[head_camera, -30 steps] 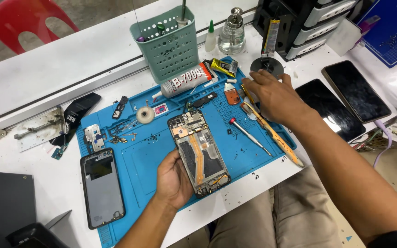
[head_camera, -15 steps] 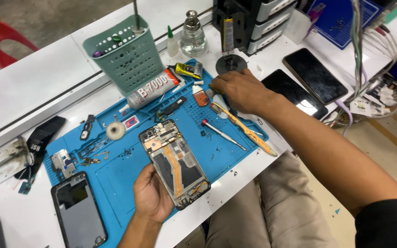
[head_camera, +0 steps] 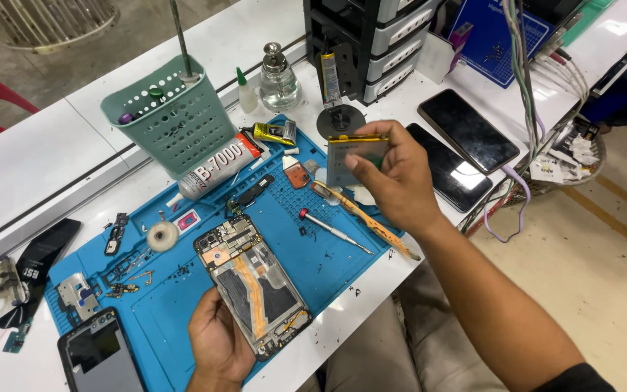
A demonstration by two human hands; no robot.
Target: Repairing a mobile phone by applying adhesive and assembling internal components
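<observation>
An opened phone with its back removed lies on the blue work mat, showing circuit boards and an orange flex cable. My left hand grips its lower left edge. My right hand is raised above the mat's right end and holds a flat grey-green phone battery with a yellow top strip between thumb and fingers.
On the mat lie a screwdriver, an orange pry tool, a glue tube, a tape roll and small parts. A green basket stands behind. Two dark phones lie right, another phone bottom left. A drawer unit stands far back.
My right hand has lifted from the mat's far right corner and now holds the battery up. The camera view shifted left; my left hand still holds the phone.
</observation>
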